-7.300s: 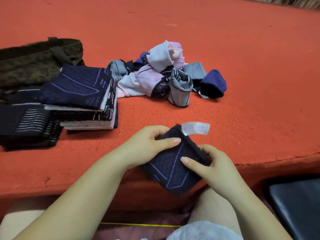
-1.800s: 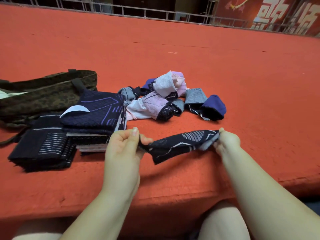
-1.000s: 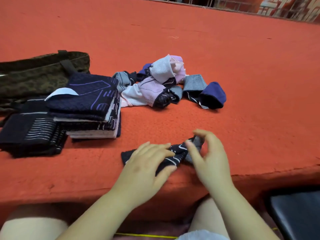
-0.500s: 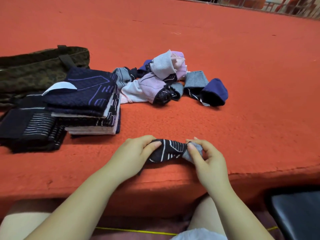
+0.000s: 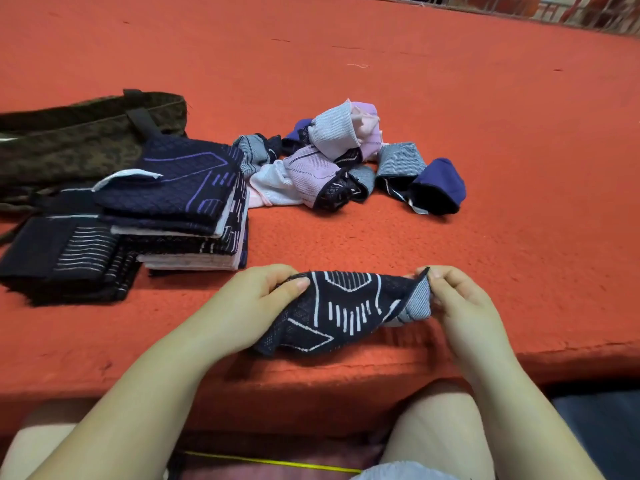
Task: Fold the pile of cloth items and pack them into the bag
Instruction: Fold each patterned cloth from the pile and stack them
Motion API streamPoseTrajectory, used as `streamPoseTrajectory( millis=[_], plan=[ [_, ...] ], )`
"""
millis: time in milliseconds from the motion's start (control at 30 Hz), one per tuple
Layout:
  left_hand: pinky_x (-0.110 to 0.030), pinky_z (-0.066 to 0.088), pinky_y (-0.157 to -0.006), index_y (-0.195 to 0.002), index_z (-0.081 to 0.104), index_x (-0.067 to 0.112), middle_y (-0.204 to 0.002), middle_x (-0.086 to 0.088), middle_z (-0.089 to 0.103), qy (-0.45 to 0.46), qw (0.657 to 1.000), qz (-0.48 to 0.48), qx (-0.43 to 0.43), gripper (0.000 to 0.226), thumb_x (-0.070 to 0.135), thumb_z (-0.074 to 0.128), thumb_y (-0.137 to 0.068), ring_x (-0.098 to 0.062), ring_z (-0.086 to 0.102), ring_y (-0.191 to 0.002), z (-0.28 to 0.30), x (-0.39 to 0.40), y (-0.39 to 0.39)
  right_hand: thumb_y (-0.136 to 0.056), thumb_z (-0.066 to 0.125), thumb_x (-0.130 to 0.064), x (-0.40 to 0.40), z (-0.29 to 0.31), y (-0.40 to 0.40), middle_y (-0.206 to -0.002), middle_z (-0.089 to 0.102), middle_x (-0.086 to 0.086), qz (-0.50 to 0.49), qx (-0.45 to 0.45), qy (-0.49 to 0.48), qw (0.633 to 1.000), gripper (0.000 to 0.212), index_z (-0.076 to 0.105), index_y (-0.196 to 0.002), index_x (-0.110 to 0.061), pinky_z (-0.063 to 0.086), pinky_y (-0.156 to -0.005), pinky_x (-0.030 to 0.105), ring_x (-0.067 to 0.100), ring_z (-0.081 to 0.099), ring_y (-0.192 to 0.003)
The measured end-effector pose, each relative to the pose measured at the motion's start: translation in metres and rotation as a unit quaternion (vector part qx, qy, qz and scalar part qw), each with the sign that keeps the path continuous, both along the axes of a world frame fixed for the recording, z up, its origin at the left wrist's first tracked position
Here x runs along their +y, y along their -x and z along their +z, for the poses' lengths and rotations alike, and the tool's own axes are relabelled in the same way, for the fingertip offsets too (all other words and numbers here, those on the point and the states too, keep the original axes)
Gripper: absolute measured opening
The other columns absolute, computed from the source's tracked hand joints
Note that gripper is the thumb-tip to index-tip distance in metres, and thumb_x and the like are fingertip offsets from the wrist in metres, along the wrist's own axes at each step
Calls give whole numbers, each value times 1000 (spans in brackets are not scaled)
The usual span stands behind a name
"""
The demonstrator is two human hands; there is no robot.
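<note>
A dark navy cloth with white line patterns (image 5: 341, 308) is stretched between my hands just above the front edge of the red surface. My left hand (image 5: 254, 299) pinches its left end and my right hand (image 5: 453, 296) pinches its right end, where a grey striped inside shows. A pile of unfolded cloths (image 5: 343, 157) in pink, grey, navy and blue lies further back. Two stacks of folded cloths sit at the left: a taller one topped by navy with purple lines (image 5: 183, 188) and a lower black one (image 5: 65, 258). An olive patterned bag (image 5: 79, 140) lies behind them.
The red carpeted platform (image 5: 485, 133) stretches far back and to the right. Its front edge (image 5: 311, 375) drops off just below my hands. My knees show beneath it, and a dark seat (image 5: 602, 431) sits at the lower right.
The bunched cloth I pressed against the surface a second ago is now lifted and pulled out wider between both hands, its white pattern showing. The piles and bag have not moved.
</note>
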State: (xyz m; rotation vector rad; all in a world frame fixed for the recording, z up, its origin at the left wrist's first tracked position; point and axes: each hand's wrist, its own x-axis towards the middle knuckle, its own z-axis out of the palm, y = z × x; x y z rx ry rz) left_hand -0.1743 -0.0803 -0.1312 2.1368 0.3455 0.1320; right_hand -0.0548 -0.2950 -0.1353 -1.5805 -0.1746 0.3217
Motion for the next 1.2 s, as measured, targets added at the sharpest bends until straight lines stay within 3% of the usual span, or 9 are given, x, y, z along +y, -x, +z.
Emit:
streamPoseTrajectory(
  millis=[167, 233, 333, 433, 667, 800, 900, 1067, 1200],
  plan=[
    [-24, 44, -79, -83, 63, 34, -81, 16, 65, -102, 993, -61, -23, 21, 46, 48, -92, 2, 58, -82, 14, -7, 3, -80, 68, -44, 12, 33, 24, -102, 59, -36, 123, -343, 239, 900, 24, 60, -103, -39, 31, -97, 11, -18, 50, -100],
    [-25, 45, -79, -91, 65, 34, -83, 17, 64, -126, 987, -89, -38, 27, 49, 44, -87, 1, 58, -83, 21, -10, 2, -75, 62, -54, 25, 37, 28, -99, 57, -35, 232, -379, 294, 846, 40, 62, -111, -35, 24, -108, 19, -15, 50, -103],
    [-25, 46, -79, -98, 65, 34, -85, 20, 65, -179, 977, -109, -34, 33, 51, 40, -86, 3, 58, -84, 31, -8, 6, -82, 67, -45, 35, 37, 25, -72, 58, -21, 281, -370, 353, 812, 18, 63, -92, -31, 37, -97, 22, 1, 54, -73],
    [-29, 47, -80, -98, 66, 31, -85, 18, 67, -210, 973, -91, -22, 42, 57, 36, -84, 2, 59, -83, 35, 7, 15, -80, 70, -42, 29, 37, 16, -62, 56, -8, 272, -317, 396, 818, 22, 58, -78, -24, 42, -64, 32, 7, 50, -62],
    [-17, 44, -81, -91, 67, 34, -85, 21, 69, -178, 983, -47, 20, 17, 40, 51, -93, 7, 60, -86, 40, 31, 30, -78, 74, -33, 4, 30, -3, -65, 62, -3, 241, -256, 403, 845, 18, 61, -70, -22, 41, -63, 26, 8, 55, -64],
    [-18, 44, -78, -81, 67, 34, -80, 20, 68, -166, 984, -44, 51, 14, 36, 56, -89, 8, 59, -82, 44, 43, 30, -78, 73, -8, -4, 34, -4, -66, 70, -6, 235, -146, 232, 933, 10, 65, -74, -10, 45, -62, 12, -1, 62, -60],
    [-15, 42, -72, -72, 63, 39, -76, 22, 66, -179, 977, -57, 102, 18, 36, 59, -89, 7, 59, -78, 45, 43, 28, -78, 70, 0, -3, 34, 4, -66, 70, 0, 237, -78, 136, 959, 7, 63, -77, -2, 48, -60, 13, 5, 64, -61],
    [-20, 34, -104, -114, 59, 45, -119, 28, 56, -201, 975, -66, 65, 28, 34, 62, -88, 6, 48, -116, 46, 21, 18, -79, 69, 1, 12, 20, 18, -69, 68, -1, 230, -66, 92, 967, 10, 62, -79, -5, 49, -64, 16, 7, 63, -65],
    [-18, 35, -101, -126, 54, 40, -125, 25, 55, -181, 977, -110, 21, 39, 47, 57, -87, 6, 47, -117, 42, -9, -5, -77, 71, -1, 21, 20, 25, -69, 68, 0, 228, -91, 56, 968, 13, 63, -78, -11, 51, -65, 20, 10, 63, -67]
  ],
)
